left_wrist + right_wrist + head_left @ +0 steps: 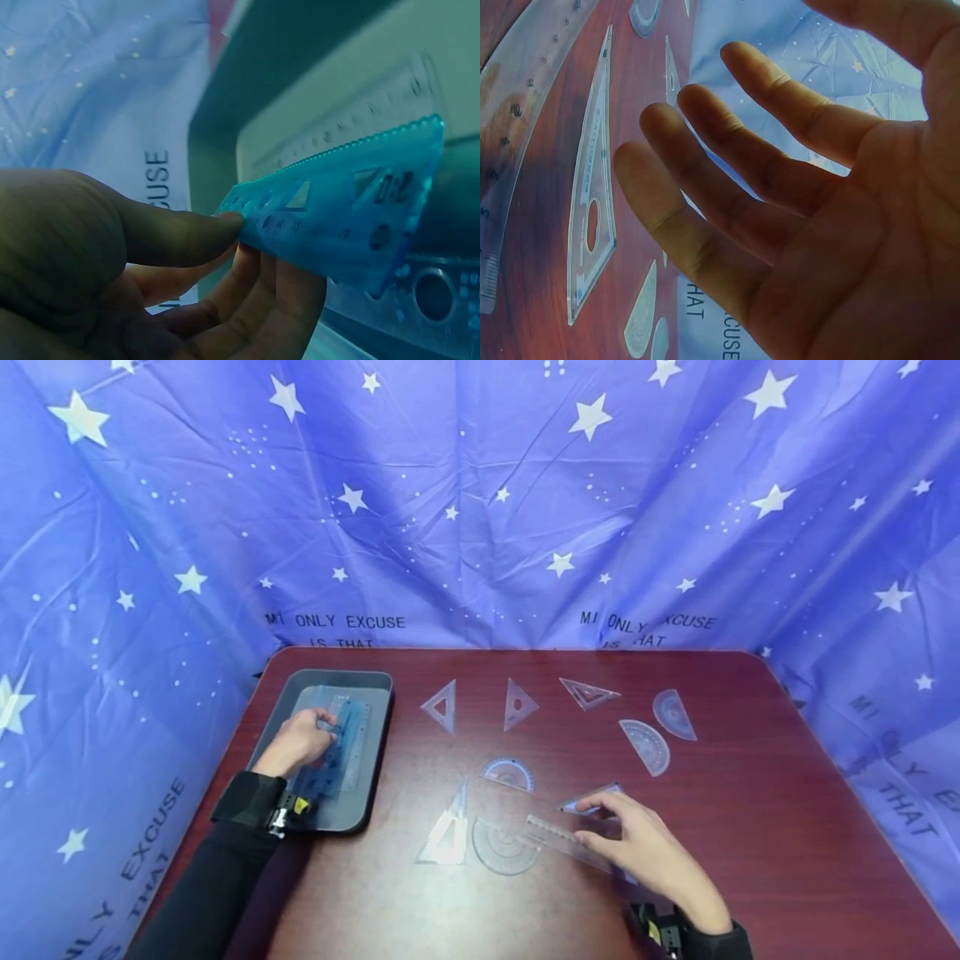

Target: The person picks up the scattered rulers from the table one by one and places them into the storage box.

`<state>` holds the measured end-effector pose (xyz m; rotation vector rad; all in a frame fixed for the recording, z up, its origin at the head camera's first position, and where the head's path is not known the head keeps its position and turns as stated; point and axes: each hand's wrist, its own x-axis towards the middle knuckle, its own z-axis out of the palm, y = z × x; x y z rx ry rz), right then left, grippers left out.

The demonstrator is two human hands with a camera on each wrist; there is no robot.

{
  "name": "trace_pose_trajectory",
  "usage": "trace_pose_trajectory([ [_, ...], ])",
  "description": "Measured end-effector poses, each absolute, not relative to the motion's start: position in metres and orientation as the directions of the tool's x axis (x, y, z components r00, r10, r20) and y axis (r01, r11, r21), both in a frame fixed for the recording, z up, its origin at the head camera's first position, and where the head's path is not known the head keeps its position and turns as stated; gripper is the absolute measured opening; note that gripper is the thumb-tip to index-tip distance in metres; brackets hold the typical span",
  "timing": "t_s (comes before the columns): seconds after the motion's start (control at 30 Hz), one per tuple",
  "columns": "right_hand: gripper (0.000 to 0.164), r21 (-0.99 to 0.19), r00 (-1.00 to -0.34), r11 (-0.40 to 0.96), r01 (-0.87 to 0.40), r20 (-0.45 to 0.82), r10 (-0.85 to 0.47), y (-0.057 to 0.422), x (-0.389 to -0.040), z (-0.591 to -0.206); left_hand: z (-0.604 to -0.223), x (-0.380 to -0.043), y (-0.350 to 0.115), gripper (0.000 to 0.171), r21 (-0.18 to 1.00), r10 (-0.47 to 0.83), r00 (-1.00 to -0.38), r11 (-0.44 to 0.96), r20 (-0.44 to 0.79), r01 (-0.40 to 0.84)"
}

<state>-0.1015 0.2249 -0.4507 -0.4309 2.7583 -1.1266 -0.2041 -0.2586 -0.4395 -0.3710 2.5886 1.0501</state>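
Starry curtain [450,543] behind. I read left hand [303,739] pinching blue ruler [330,217] at tray [347,812]; right hand [641,843] empty, fingers apart. Probably placing; next needs gentle release.

Black long sleeve [213,877] on the left arm, coming in from 7 o'clock in the head view, plain with a few soft folds. Wide black strap [243,799] round that wrist, and at its 4 o'clock side a small dark mount [288,802] with a yellow patch [301,806] and shiny silvery metal bits [278,821] (screws or a hinge, too tiny to tell). Similar kit at 5 o'clock: a black cuff [723,941] and a dark wrist unit [667,935] with its own yellow mark [653,931], partly cropped. Left hand [302,742] and right hand [641,842] are bare, the right one showing creases at the finger joints and across the palm.
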Motion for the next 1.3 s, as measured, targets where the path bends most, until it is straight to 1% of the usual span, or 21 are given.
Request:
trace_pose_trajectory([
  [0.1, 0.031, -0.681, -0.95, 0.695, -0.232, 0.007, -0.311, 0.225, -0.102, -0.452, -0.443, -0.208, -0.262, 0.032, 0.602, -0.127, -0.912, 0.714, -0.391, -0.357],
  [0.17, 0.034, -0.679, -0.952, 0.699, -0.224, -0.002, -0.307, 0.224, -0.101, -0.452, -0.445, -0.21, -0.263, 0.029, 0.594, -0.135, -0.912, 0.72, -0.386, -0.358],
  [0.33, 0.042, -0.678, -0.949, 0.699, -0.229, -0.006, -0.317, 0.22, -0.1, -0.454, -0.452, -0.212, -0.266, 0.023, 0.602, -0.158, -0.919, 0.713, -0.361, -0.359],
  [0.63, 0.044, -0.664, -0.945, 0.71, -0.234, -0.018, -0.328, 0.218, -0.1, -0.454, -0.452, -0.209, -0.267, 0.026, 0.569, -0.19, -0.911, 0.729, -0.366, -0.381],
  [0.93, 0.046, -0.645, -0.943, 0.725, -0.241, -0.023, -0.333, 0.219, -0.1, -0.455, -0.442, -0.208, -0.263, 0.033, 0.466, -0.143, -0.925, 0.83, -0.353, -0.306],
  [1.1, 0.045, -0.624, -0.94, 0.737, -0.258, -0.013, -0.34, 0.215, -0.098, -0.456, -0.43, -0.202, -0.255, 0.046, 0.435, -0.123, -0.938, 0.861, -0.323, -0.262],
  [1.17, 0.046, -0.609, -0.938, 0.748, -0.264, -0.018, -0.346, 0.214, -0.098, -0.458, -0.423, -0.197, -0.247, 0.052, 0.424, -0.129, -0.946, 0.87, -0.299, -0.252],
  [1.23, 0.046, -0.606, -0.934, 0.744, -0.281, -0.006, -0.358, 0.215, -0.1, -0.467, -0.417, -0.191, -0.237, 0.053, 0.42, -0.135, -0.957, 0.876, -0.257, -0.236],
  [1.3, 0.048, -0.593, -0.927, 0.738, -0.322, 0.04, -0.372, 0.218, -0.103, -0.482, -0.41, -0.186, -0.227, 0.052, 0.431, -0.135, -0.969, 0.877, -0.206, -0.213],
])
